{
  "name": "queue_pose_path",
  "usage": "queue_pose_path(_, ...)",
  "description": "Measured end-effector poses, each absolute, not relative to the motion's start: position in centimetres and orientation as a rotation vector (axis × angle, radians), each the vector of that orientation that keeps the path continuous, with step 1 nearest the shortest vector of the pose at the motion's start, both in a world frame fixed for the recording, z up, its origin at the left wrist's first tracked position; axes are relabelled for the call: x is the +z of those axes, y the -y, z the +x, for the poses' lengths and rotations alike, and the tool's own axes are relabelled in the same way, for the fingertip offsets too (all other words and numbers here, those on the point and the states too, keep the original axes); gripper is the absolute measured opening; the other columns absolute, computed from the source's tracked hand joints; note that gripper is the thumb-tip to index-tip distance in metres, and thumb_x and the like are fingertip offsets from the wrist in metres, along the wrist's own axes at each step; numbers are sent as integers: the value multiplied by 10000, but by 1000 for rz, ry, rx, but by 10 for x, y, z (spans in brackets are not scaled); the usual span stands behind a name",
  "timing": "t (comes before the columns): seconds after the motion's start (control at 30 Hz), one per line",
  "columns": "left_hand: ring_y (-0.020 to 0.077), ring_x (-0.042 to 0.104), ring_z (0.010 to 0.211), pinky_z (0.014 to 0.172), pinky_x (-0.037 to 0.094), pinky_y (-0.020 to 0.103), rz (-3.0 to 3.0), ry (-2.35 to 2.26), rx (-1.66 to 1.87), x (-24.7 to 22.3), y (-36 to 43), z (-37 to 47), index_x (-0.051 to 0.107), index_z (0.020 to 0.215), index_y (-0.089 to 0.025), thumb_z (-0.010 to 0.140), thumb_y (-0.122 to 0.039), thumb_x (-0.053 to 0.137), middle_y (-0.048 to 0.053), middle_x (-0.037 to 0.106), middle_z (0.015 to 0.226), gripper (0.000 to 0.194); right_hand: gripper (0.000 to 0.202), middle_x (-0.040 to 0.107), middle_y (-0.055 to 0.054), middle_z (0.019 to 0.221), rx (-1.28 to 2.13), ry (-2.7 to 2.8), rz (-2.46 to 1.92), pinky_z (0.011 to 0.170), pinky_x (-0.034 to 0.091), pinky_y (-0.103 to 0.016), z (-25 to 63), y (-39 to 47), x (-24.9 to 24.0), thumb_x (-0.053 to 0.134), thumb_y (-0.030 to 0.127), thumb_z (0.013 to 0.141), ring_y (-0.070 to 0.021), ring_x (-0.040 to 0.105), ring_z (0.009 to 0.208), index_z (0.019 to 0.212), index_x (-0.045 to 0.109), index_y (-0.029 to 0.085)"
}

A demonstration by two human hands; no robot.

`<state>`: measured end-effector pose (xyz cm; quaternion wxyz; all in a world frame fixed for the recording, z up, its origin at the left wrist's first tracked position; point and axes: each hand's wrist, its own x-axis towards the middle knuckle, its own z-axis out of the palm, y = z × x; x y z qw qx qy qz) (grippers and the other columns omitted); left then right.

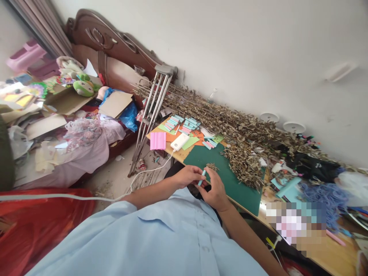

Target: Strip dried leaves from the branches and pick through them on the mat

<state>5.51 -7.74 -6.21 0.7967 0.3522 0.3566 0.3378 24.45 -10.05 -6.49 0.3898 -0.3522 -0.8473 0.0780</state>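
Both hands meeting over near edge of tabletop (330, 253), pinching one small light-blue paper roll (202, 177) between them. Left hand (188, 176) closed on roll's lower end, fingers curled over it; right hand (214, 191) closed too, fingertips gripping from right side. Roll tilted, long axis running from lower left to upper right, upper end pointing away toward wall, held just above near edge of green cutting mat (227, 172). Far left: cluttered bed (71, 149) with cardboard and green plush toy (83, 88). Next, pair of metal crutches (152, 111) leaning at tabletop's end. Then pink paper pad (158, 140), white power bank (179, 142) with white cable (86, 197) trailing off toward lower left, and rows of pink and blue paper rolls (184, 124) on coloured sheets. Small tuft of dried bits (212, 166) on mat just beyond hands. Further right, long heap of dried branches (244, 134) along wall, white glue gun (280, 167), blue yarn (327, 195).
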Motion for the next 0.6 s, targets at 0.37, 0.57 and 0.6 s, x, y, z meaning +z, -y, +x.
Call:
queue_pose_path(0.37,152,685,656,621,536,259,914,-855,793,-56,40,52,723,903,-123,703,-468,880,91,755,822,428,1064,297,-249,1675,265,2064,-1064,1151,417,-739,262,91,-80,776,474,863,-462,344,1532,1676,146,202)
queue_pose_path(0.57,153,626,737,708,491,257,1374,-1468,1147,-28,-63,-47,730,834,-145,794,-231,740,23,690,783,95,861,463,-279,1560,-107,1900,-1274,1115,480,-683,327,81,-111,770,399,882,-448,480,1446,1599,370,142)
queue_pose_path(0.6,167,612,769,744,481,269,1494,-1604,1154,-26,-81,-68,717,780,-139,798,-196,712,24,668,756,59,842,481,-286,1543,-143,1882,-1306,1107,487,-683,336,81,-117,774,394,878,-453,492,1434,1581,398,125)
